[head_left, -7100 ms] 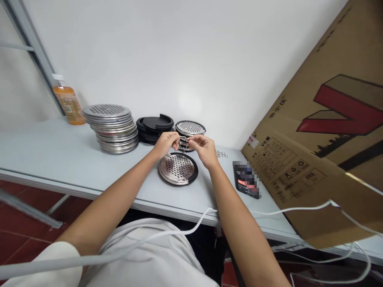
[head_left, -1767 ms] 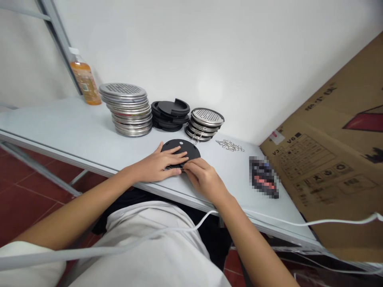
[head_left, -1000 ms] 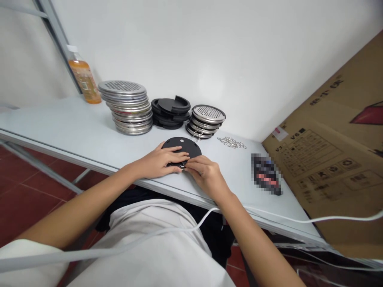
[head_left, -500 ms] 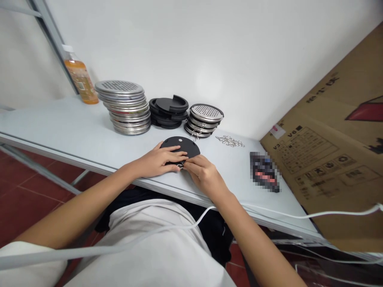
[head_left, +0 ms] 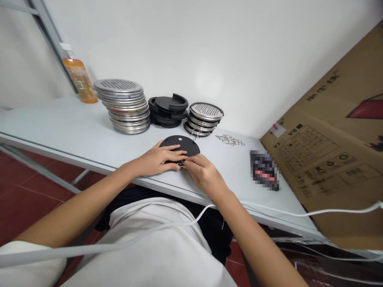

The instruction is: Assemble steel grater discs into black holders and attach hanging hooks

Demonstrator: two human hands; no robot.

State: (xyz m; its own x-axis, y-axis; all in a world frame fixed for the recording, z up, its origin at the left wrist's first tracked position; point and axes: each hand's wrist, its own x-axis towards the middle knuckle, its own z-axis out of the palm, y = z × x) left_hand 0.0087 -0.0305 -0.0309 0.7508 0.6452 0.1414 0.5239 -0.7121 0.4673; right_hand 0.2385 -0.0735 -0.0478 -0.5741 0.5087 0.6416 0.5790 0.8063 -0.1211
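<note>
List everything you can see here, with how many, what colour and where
round black plastic disc: one, black, flat on the table under both hands
small metal clip: one, silver, at the disc's near edge between the fingertips
stack of perforated steel discs: one tall stack, silver, back left
stack of black plastic rings: one, black, back centre
short stack of black-rimmed steel discs: one, silver and black, right of the rings
pile of loose metal clips: one, silver, right of the short stack
orange drink bottle: one, far left by the wall
phone: one, dark, blurred, right
cardboard box: one, brown, far right
white cable: one, across the lap
grey table: one
left hand: pressing the disc
right hand: pinching the clip
</note>
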